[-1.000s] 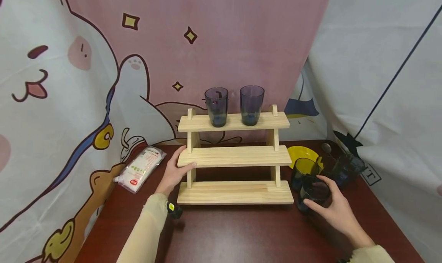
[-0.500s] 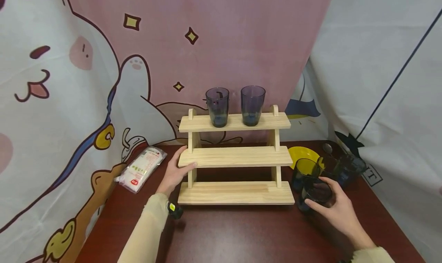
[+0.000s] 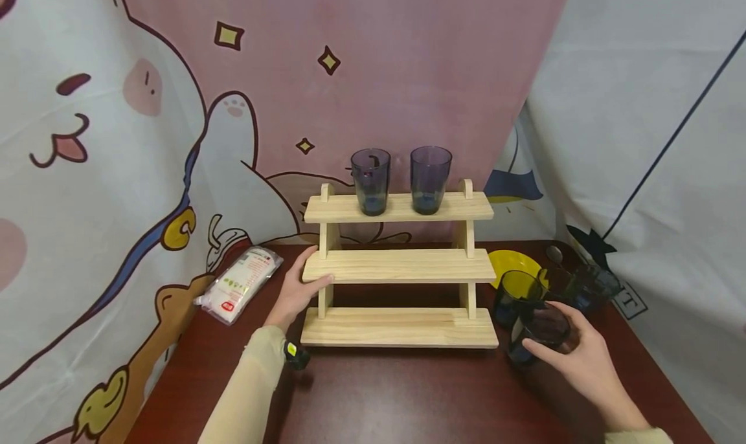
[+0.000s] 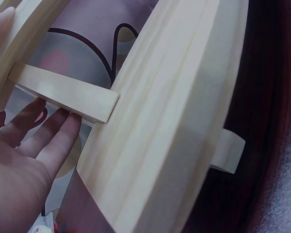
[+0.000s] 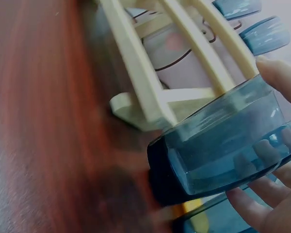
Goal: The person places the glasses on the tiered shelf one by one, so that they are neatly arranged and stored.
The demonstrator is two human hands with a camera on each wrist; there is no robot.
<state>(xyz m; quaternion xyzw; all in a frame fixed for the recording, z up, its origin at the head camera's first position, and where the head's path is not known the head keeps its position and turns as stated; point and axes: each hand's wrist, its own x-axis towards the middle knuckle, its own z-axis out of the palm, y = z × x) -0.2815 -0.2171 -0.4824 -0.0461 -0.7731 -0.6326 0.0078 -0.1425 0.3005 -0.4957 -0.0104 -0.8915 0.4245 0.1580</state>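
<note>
Through the head camera I have the right hand (image 3: 585,360) curled around a smoky blue, clear-walled glass tumbler (image 3: 531,335), thumb on the near side and fingers on the far side, opened only as wide as the glass between them. I cannot tell whether its base touches the table. Just beyond that grip stands a second dark glass tumbler (image 3: 506,309); behind this lies a round yellow plate (image 3: 508,260), with a metal spoon (image 3: 555,255) farther back.

To the left of the right grip I see a pale three-tier wooden stand (image 3: 399,327). The left hand (image 3: 297,293) grips its left end, thumb on the middle board; my left wrist view shows fingertips against the upright. Up and to the right of that hand, two purplish-blue glass tumblers (image 3: 371,185) stand upright, apart, on the top board. Left of the same hand lies a white plastic-wrapped packet (image 3: 241,283) on the dark red-brown table (image 3: 402,399).
</note>
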